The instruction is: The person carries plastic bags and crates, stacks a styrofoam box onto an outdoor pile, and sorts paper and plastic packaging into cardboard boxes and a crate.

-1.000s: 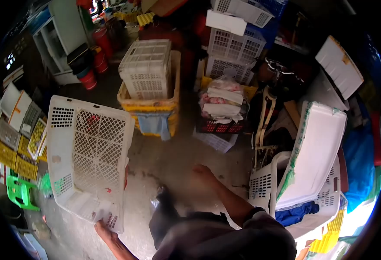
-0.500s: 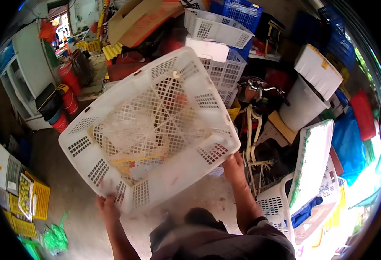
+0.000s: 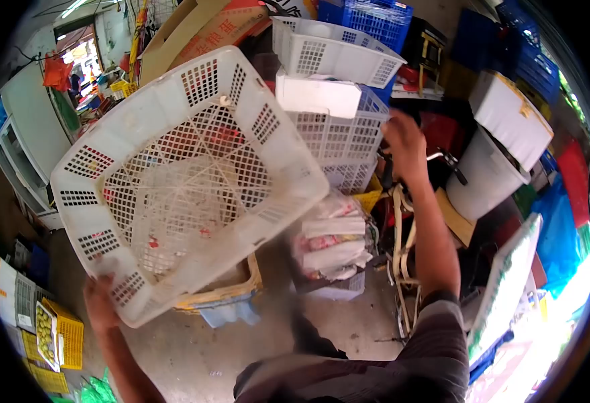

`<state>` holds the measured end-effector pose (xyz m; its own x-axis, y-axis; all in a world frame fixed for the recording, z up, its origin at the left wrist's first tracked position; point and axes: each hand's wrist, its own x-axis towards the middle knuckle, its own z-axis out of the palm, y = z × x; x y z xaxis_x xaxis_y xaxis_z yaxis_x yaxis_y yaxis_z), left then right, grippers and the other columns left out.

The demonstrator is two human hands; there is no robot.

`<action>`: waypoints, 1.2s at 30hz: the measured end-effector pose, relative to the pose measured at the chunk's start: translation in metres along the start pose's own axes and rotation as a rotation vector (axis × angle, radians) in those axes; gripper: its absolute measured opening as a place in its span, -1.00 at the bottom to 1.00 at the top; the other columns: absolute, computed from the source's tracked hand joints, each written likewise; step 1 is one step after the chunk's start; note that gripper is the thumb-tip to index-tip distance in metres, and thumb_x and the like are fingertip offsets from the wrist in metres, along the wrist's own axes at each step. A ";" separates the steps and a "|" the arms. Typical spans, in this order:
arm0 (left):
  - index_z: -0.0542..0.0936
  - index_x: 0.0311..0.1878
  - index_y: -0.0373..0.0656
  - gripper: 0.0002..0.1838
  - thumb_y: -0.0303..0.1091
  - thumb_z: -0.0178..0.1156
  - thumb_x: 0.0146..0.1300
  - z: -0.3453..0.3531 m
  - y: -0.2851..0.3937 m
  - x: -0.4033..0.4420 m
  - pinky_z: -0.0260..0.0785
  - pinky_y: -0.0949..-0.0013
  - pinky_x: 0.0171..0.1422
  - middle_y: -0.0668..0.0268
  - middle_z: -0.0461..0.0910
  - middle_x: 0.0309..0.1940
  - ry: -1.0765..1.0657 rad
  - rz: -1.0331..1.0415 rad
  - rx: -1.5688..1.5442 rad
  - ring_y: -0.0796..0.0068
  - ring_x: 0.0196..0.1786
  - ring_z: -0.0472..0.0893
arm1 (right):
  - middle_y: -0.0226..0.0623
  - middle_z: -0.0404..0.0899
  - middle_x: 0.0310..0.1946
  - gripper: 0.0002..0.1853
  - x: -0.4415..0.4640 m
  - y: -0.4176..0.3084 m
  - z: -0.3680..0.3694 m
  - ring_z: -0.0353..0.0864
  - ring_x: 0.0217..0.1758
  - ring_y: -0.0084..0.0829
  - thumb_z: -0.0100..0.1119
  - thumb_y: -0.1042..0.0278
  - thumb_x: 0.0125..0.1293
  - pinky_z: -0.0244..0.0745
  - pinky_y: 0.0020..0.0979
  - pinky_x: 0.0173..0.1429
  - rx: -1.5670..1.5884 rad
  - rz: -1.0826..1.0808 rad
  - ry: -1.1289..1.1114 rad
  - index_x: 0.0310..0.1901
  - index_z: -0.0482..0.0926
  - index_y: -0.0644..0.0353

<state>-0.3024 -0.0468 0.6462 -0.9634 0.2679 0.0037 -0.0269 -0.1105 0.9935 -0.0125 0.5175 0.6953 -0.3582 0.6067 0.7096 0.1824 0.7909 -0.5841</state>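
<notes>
A large white plastic crate with slotted sides and a mesh bottom is held up tilted in front of me. My left hand grips its rim at the lower left corner, fingers closed around the edge. Away from that crate, my right hand is raised beside a stack of white crates, its fingers loosely apart and nothing visible in them. Whether it touches the stack I cannot tell. On the stack lie a white foam piece and another white crate.
Below the held crate stands a yellow-rimmed container with light blue plastic. Packed bags sit on the floor by a bicycle. A white bucket stands at right, yellow crates with green fruit at left.
My right hand has let go of the crate's rim and moved up to the stacked crates. The held crate has shifted left with my left hand, uncovering packed bags and a yellow-rimmed container.
</notes>
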 end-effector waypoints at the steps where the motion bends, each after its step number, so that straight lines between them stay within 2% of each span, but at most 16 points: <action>1: 0.43 0.30 -0.25 -0.49 -0.45 0.08 0.25 0.012 0.004 0.021 0.67 0.26 -0.28 0.14 0.64 -0.06 -0.018 0.022 -0.031 0.31 -0.24 0.71 | 0.02 0.64 -0.03 -0.56 0.048 0.021 0.015 0.66 0.04 -0.06 0.34 0.27 0.29 0.55 -0.23 0.07 -0.129 -0.169 0.058 0.11 0.55 0.36; 3: 0.45 0.24 -0.29 -0.53 -0.49 0.06 0.23 0.038 0.015 0.058 0.67 0.23 -0.26 0.12 0.63 -0.10 -0.034 -0.027 -0.004 0.27 -0.24 0.71 | 0.07 0.60 0.05 -0.51 0.136 0.060 0.041 0.62 0.07 0.05 0.37 0.25 0.24 0.50 -0.06 0.16 -0.362 -0.440 0.131 0.15 0.53 0.31; 5: 0.46 0.18 -0.32 -0.57 -0.52 0.05 0.21 0.053 0.019 0.076 0.67 0.21 -0.24 0.11 0.63 -0.13 -0.049 -0.103 0.012 0.24 -0.24 0.71 | 0.02 0.55 0.16 -0.44 0.205 0.097 0.066 0.57 0.20 0.03 0.37 0.15 0.23 0.34 0.13 0.33 -0.542 -0.475 0.108 0.20 0.50 0.27; 7: 0.48 0.13 -0.32 -0.60 -0.53 0.04 0.18 0.067 0.022 0.102 0.67 0.19 -0.21 0.11 0.63 -0.15 -0.083 -0.154 -0.003 0.22 -0.24 0.71 | -0.06 0.46 0.31 -0.34 0.262 0.135 0.092 0.34 0.45 -0.02 0.31 -0.05 0.26 0.01 0.41 0.46 -0.757 -0.426 0.037 0.29 0.47 0.18; 9: 0.50 0.10 -0.32 -0.61 -0.52 0.05 0.16 0.068 0.019 0.124 0.65 0.10 -0.17 0.10 0.63 -0.17 -0.062 -0.224 0.047 0.17 -0.26 0.71 | -0.07 0.46 0.32 -0.30 0.291 0.151 0.106 0.29 0.49 -0.04 0.30 -0.09 0.26 -0.02 0.47 0.44 -0.898 -0.366 -0.129 0.33 0.44 0.15; 10: 0.51 0.08 -0.32 -0.63 -0.51 0.06 0.17 0.067 0.015 0.136 0.65 0.09 -0.18 0.10 0.63 -0.18 -0.052 -0.245 0.061 0.16 -0.27 0.71 | -0.02 0.56 0.20 -0.33 0.295 0.140 0.106 0.42 0.38 -0.03 0.30 -0.09 0.25 0.11 0.30 0.45 -0.971 -0.304 -0.228 0.29 0.48 0.17; 14: 0.57 0.02 -0.31 -0.68 -0.46 0.10 0.19 0.074 0.004 0.158 0.62 0.07 -0.18 0.11 0.65 -0.25 -0.023 -0.337 0.196 0.16 -0.30 0.70 | 0.09 0.67 -0.15 -0.45 0.341 0.182 0.110 0.65 -0.03 0.03 0.38 0.00 0.17 0.49 -0.16 0.15 -0.571 -0.363 -0.376 0.04 0.62 0.28; 17: 0.59 -0.01 -0.32 -0.70 -0.41 0.13 0.22 0.075 -0.010 0.169 0.61 0.13 -0.18 0.13 0.66 -0.29 0.033 -0.336 0.287 0.18 -0.29 0.70 | 0.09 0.67 -0.17 -0.50 0.354 0.177 0.092 0.65 -0.07 0.04 0.40 0.06 0.16 0.53 -0.18 0.06 -0.503 -0.346 -0.328 0.01 0.63 0.28; 21: 0.58 0.00 -0.32 -0.68 -0.34 0.15 0.25 0.060 -0.038 0.190 0.60 0.17 -0.18 0.14 0.66 -0.27 0.031 -0.313 0.235 0.21 -0.25 0.71 | 0.00 0.68 -0.29 -0.60 0.352 0.129 0.060 0.72 -0.26 -0.21 0.40 0.12 0.22 0.57 -0.30 -0.14 -0.338 -0.209 -0.276 -0.03 0.66 0.23; 23: 0.58 0.01 -0.31 -0.67 -0.31 0.16 0.26 0.053 -0.049 0.197 0.60 0.20 -0.20 0.13 0.67 -0.24 0.047 -0.289 0.197 0.23 -0.24 0.72 | -0.02 0.62 -0.41 -0.66 0.340 0.106 0.045 0.47 -0.47 -0.34 0.39 0.19 0.28 0.50 -0.34 -0.25 -0.287 -0.397 -0.166 -0.08 0.63 0.28; 24: 0.59 0.01 -0.30 -0.67 -0.27 0.15 0.29 0.047 -0.058 0.201 0.59 0.22 -0.20 0.15 0.68 -0.24 0.049 -0.337 0.129 0.26 -0.25 0.71 | 0.01 0.60 -0.41 -0.66 0.315 0.066 0.038 0.36 -0.48 -0.32 0.38 0.21 0.30 0.47 -0.34 -0.26 -0.327 -0.484 -0.102 -0.07 0.61 0.32; 26: 0.62 0.02 -0.27 -0.64 -0.19 0.14 0.35 0.033 -0.068 0.202 0.56 0.28 -0.23 0.20 0.69 -0.25 0.082 -0.337 0.119 0.36 -0.28 0.70 | -0.12 0.65 -0.38 -0.70 0.303 0.054 0.034 0.49 -0.37 -0.52 0.36 0.30 0.32 0.50 -0.40 -0.19 -0.293 -0.566 -0.021 -0.04 0.61 0.32; 28: 0.66 0.03 -0.23 -0.60 -0.08 0.13 0.39 0.043 -0.061 0.193 0.52 0.35 -0.29 0.29 0.69 -0.27 0.116 -0.251 0.261 0.47 -0.32 0.66 | -0.21 0.66 -0.34 -0.74 0.270 0.016 0.038 0.48 -0.30 -0.64 0.33 0.36 0.34 0.49 -0.48 -0.16 -0.241 -0.424 -0.056 -0.03 0.62 0.31; 30: 0.65 0.11 -0.21 -0.53 0.00 0.12 0.42 0.026 -0.083 0.209 0.49 0.40 -0.32 0.33 0.70 -0.20 0.116 -0.179 0.214 0.54 -0.30 0.64 | -0.22 0.65 -0.37 -0.74 0.239 -0.019 0.051 0.50 -0.31 -0.61 0.34 0.35 0.33 0.49 -0.47 -0.18 -0.220 -0.489 -0.061 -0.03 0.62 0.29; 33: 0.61 0.17 -0.28 -0.50 -0.02 0.11 0.46 0.044 -0.076 0.199 0.53 0.34 -0.02 0.25 0.68 -0.06 0.082 -0.175 -0.075 0.49 -0.13 0.66 | -0.11 0.68 -0.34 -0.76 0.176 -0.103 0.089 0.65 -0.33 -0.43 0.38 0.36 0.27 0.53 -0.38 -0.21 -0.284 -0.469 -0.125 -0.11 0.62 0.30; 36: 0.60 0.17 -0.30 -0.44 0.06 0.07 0.48 0.050 -0.072 0.196 0.54 0.33 -0.04 0.21 0.68 -0.06 0.076 -0.213 -0.156 0.46 -0.12 0.67 | -0.08 0.66 -0.39 -0.73 0.134 -0.157 0.140 0.67 -0.36 -0.14 0.47 0.39 0.13 0.53 -0.26 -0.26 -0.153 -0.747 -0.271 -0.21 0.61 0.30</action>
<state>-0.4762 0.0617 0.5808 -0.9488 0.2293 -0.2173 -0.2657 -0.2072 0.9415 -0.2176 0.4637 0.8270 -0.6411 -0.1112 0.7593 -0.0767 0.9938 0.0808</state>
